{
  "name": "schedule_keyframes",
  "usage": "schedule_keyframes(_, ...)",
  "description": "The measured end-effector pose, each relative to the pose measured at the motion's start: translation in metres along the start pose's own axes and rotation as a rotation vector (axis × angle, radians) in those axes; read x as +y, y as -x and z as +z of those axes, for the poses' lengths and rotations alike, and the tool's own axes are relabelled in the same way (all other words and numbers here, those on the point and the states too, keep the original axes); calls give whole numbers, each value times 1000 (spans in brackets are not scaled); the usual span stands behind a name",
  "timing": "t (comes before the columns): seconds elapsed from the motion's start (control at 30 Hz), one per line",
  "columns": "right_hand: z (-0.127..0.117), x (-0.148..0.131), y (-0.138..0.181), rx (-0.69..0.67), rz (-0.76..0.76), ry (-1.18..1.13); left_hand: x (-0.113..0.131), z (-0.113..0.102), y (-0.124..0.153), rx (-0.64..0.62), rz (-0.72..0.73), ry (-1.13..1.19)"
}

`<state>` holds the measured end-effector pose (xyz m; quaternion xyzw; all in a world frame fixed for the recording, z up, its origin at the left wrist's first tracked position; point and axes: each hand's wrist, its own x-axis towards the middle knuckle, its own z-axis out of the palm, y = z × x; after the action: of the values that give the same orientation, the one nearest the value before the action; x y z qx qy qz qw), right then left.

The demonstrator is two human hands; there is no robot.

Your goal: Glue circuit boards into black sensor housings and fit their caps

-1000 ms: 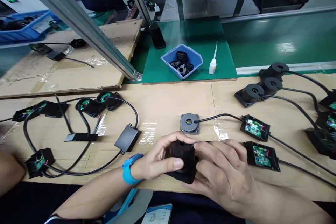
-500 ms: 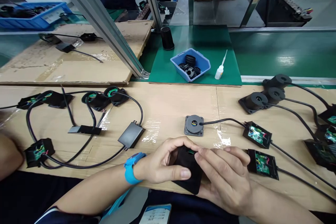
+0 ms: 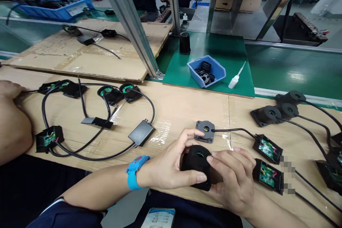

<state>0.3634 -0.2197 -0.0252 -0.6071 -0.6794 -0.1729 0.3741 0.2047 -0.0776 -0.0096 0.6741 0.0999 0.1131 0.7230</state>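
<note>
My left hand [image 3: 171, 167], a blue strap on its wrist, is closed around a black cylindrical housing [image 3: 196, 164] with a square flange. Its thumb presses the near side, and its index finger is raised above the rim. Something green shows through the hole in the housing's top. Against the right side of this housing, my right hand [image 3: 233, 176] grips with bent fingers; its thumb is mostly hidden. Just beyond my hands lies a similar housing [image 3: 205, 131], wired by a black cable to an open box with a circuit board [image 3: 268, 148]. Another open box [image 3: 268, 176] sits beside my right hand.
Several cabled housings [image 3: 268, 114] stand at the right. Cabled parts and a closed grey box [image 3: 141, 133] lie left, near another person's arm [image 3: 13, 124]. Behind are a blue bin [image 3: 207, 71] of black rings, a white dropper bottle [image 3: 234, 81], a black cup [image 3: 185, 43] and a metal post [image 3: 130, 25].
The view has shifted and tilted. The housing in my hands shows its round top more plainly, and my left index finger has lifted off it. More of the other person's arm shows at left.
</note>
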Motion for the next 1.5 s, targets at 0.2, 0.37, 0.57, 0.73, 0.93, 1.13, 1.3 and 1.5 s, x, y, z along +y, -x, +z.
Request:
schedule_keyframes(0.2, 5, -6, -3, -96, -22, -31, 2, -3, 0, 12, 9, -298)
schedule_keyframes(0.37, 4, -3, -1, -93, -161, -3, -1, -6, 1, -37, 34, -373)
schedule_keyframes(0.57, 0, 7, -7, -279, -113, -43, -10, -24, -5, -170, 2, -594)
schedule_keyframes(0.73, -10, 23, -30, -407, 48, 41, -13, -32, -3, -110, 108, -967)
schedule_keyframes(0.93, -7, 32, -45, -716, 151, 33, -39, -44, -11, 4, 263, -1150)
schedule_keyframes(1.13, 0, 36, -40, -611, 209, 169, -40, -57, -42, -271, 87, -1004)
schedule_keyframes(1.3, -33, 52, -20, -512, 318, 316, -17, -47, -92, -375, 6, -860)
schedule_keyframes(1.5, -114, 60, 60, -477, 542, 583, -10, -38, -165, -449, 21, -861)
